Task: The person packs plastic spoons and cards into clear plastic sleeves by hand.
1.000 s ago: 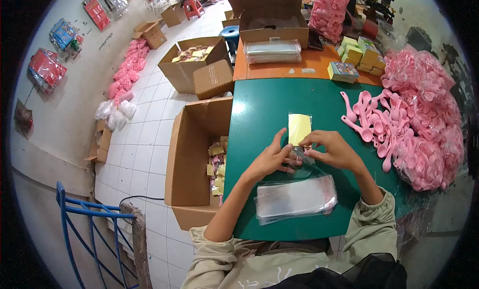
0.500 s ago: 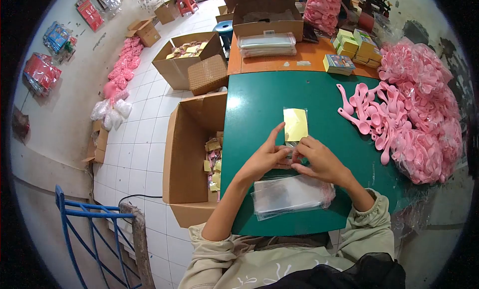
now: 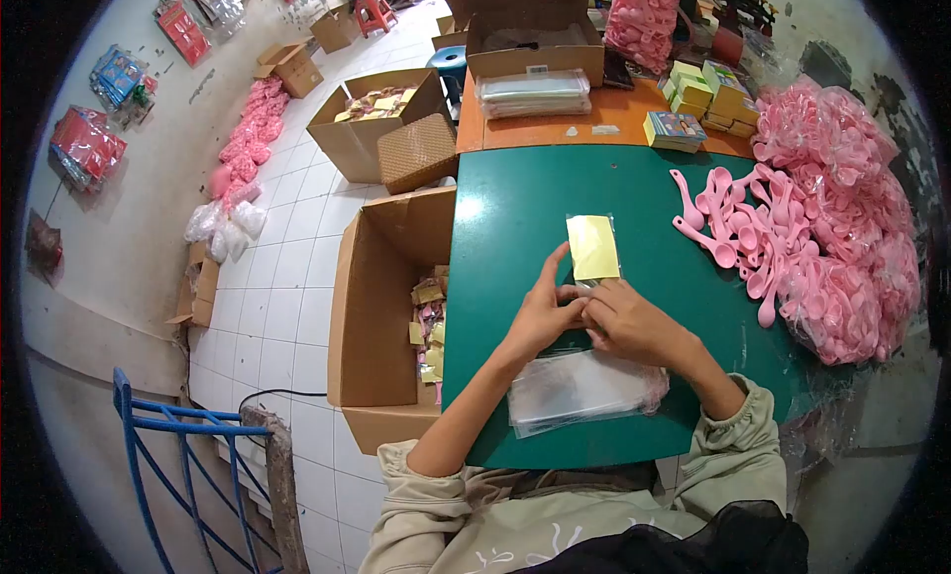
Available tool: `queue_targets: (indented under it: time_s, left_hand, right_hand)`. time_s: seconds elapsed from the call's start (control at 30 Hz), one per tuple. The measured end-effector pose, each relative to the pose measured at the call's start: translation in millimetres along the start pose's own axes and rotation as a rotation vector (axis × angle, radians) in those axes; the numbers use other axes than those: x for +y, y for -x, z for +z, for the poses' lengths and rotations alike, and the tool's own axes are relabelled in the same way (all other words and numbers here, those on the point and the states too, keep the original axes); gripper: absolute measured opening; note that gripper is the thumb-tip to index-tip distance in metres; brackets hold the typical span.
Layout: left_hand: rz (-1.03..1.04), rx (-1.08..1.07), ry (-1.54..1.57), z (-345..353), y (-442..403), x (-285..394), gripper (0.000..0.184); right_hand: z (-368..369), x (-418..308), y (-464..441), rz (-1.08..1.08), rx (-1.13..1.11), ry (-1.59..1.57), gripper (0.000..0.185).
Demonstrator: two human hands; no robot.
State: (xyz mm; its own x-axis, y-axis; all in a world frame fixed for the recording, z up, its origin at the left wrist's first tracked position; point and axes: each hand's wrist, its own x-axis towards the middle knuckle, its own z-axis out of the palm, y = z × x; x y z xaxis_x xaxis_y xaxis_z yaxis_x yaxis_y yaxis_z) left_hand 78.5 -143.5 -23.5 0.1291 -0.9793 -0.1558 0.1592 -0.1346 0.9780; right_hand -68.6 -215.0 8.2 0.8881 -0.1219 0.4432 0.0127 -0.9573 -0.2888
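A clear plastic bag with a yellow card [image 3: 593, 248] in its far end lies over the green table, in front of both hands. My left hand [image 3: 542, 310] grips the near end of the bag between thumb and fingers, its index finger stretched along the bag's left edge. Close against it, my right hand [image 3: 634, 319] pinches the same end with bent fingers. What lies between the fingertips is mostly hidden. Under my wrists is a stack of clear plastic bags [image 3: 580, 396]. To the right lies a heap of loose pink spoons [image 3: 758, 227].
Large bags of pink spoons [image 3: 842, 208] border the green table [image 3: 515, 217] on the right. Small boxes [image 3: 675, 130] and more clear bags [image 3: 533, 91] are on the orange table behind. An open carton [image 3: 381, 277] with packed pieces stands against the left edge.
My fingers have drawn closer together at the near end of the bag. The bag and its yellow card are tilted slightly differently; the view has shifted a little.
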Motion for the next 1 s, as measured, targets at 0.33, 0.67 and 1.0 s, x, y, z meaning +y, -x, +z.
queue_targets:
  time_s: [0.33, 0.67, 1.0]
  left_hand:
    - [-0.042, -0.119, 0.032, -23.5, 2.5, 13.3, 0.082]
    - [-0.089, -0.127, 0.197, -16.9, 4.4, 18.2, 0.075]
    - [-0.057, -0.162, 0.162, -21.7, 6.1, 27.6, 0.045]
  right_hand:
    - [-204.9, 46.9, 135.7, 0.548, 0.269, -0.635, 0.016]
    - [-179.1, 70.0, 149.6, 0.594, 0.289, 0.515, 0.035]
    - [-9.7, 33.3, 23.8, 0.354, 0.23, -0.201, 0.022]
